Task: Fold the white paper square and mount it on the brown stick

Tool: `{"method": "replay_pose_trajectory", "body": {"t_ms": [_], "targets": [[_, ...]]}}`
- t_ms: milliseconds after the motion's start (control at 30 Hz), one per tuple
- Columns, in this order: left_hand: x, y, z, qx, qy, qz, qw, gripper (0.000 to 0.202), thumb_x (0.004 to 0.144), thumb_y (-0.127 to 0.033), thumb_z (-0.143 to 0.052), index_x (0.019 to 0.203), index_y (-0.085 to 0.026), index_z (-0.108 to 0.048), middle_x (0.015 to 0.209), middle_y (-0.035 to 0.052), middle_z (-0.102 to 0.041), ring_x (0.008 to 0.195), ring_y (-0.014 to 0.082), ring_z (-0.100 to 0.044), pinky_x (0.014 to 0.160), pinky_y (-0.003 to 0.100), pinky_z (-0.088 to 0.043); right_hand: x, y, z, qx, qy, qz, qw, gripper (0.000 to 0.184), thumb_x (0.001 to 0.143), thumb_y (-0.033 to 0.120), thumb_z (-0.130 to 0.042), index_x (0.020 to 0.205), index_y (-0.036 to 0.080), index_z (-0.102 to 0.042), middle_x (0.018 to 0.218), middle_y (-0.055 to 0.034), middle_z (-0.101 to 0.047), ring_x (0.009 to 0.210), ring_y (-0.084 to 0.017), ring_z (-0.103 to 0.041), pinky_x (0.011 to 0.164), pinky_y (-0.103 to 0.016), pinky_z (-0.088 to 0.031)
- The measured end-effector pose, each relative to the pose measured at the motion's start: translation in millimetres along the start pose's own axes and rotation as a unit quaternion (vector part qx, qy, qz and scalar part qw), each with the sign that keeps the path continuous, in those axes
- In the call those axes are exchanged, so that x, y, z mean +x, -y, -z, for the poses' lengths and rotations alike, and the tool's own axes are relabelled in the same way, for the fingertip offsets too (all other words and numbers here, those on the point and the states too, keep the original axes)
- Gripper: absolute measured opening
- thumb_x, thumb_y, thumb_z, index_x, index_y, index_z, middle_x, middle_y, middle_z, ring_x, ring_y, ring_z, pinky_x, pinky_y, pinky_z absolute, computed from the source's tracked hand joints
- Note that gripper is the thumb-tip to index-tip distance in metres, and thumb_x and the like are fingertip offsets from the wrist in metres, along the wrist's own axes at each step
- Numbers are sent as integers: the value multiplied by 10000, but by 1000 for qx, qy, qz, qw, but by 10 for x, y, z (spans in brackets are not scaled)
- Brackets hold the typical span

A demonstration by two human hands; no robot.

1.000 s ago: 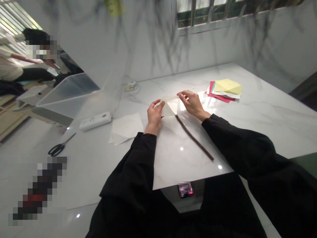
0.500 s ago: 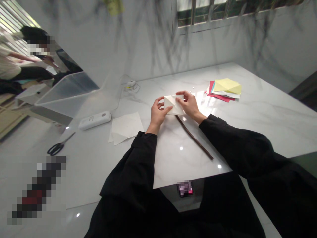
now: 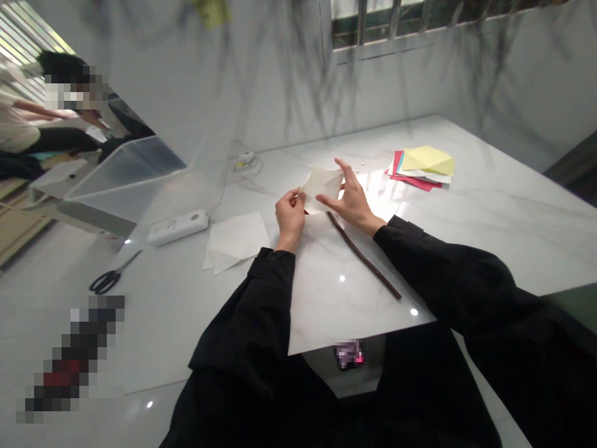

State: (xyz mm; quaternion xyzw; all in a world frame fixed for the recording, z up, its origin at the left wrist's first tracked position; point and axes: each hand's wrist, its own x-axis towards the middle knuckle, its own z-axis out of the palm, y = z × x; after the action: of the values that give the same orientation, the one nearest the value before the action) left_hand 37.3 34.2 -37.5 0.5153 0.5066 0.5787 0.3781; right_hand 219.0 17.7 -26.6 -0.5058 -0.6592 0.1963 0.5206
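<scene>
Both of my hands hold a folded white paper (image 3: 321, 185) a little above the white marble table (image 3: 466, 211). My left hand (image 3: 289, 218) pinches its lower left corner. My right hand (image 3: 352, 199) grips its right side, thumb in front and fingers behind. A long dark brown stick (image 3: 364, 256) lies on the table just below and to the right of the paper, running toward me.
White paper sheets (image 3: 237, 239) lie left of my hands, beside a white device (image 3: 178, 227) and black scissors (image 3: 109, 279). Coloured sheets (image 3: 422, 165) are stacked at the far right. A clear plastic bin (image 3: 125, 177) stands at the left; a person sits beyond it.
The paper lay flat on the table under my fingers; now it is lifted and tilted upright between both hands. My left hand shifted to its lower corner.
</scene>
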Motion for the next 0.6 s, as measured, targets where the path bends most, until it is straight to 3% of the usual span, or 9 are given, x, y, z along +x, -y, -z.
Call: {"method": "replay_pose_trajectory", "body": {"t_ms": [100, 267, 400, 500, 600], "targets": [[8, -1, 18, -15, 9, -6, 1000, 332, 849, -507, -835, 947, -198, -764, 693, 11, -689, 546, 133, -547, 534, 255, -423, -16, 25, -17, -6, -5, 16, 1000, 896, 874, 494, -782, 1631, 255, -367, 1609, -178, -507, 1437, -382, -524, 1100, -555, -580], [13, -24, 19, -14, -35, -2, 999, 335, 857, -481, -838, 946, -240, -624, 653, -35, -592, 548, 136, -543, 521, 245, -374, 24, 7, 35, 1, -51, -57, 997, 565, 952, 292, -593, 1511, 286, -507, 1439, -118, -630, 1257, -313, -638, 952, -462, -658], [13, -46, 13, -49, -76, 38, 995, 374, 863, -343, -795, 883, -261, -431, 742, -56, -558, 586, 107, -556, 551, 213, -433, 55, -40, 59, 9, -67, -40, 997, 331, 876, 177, -540, 1158, 228, -704, 1310, -112, -682, 1237, -277, -654, 999, -451, -640], [3, -83, 16, -83, -42, 80, 992, 392, 842, -309, -779, 859, -257, -390, 769, -60, -541, 609, 94, -560, 575, 196, -470, 59, -96, 44, 54, -12, -53, 997, 279, 827, 177, -515, 956, 210, -760, 1275, -90, -725, 1107, -253, -716, 919, -411, -661], [-7, -135, 37, -101, 24, 95, 990, 409, 805, -297, -807, 841, -251, -402, 738, -64, -532, 603, 96, -548, 574, 194, -472, 70, -170, 33, 72, 43, -108, 991, 422, 797, 219, -530, 1105, 228, -819, 1091, -47, -789, 927, -235, -744, 860, -393, -658]]}}
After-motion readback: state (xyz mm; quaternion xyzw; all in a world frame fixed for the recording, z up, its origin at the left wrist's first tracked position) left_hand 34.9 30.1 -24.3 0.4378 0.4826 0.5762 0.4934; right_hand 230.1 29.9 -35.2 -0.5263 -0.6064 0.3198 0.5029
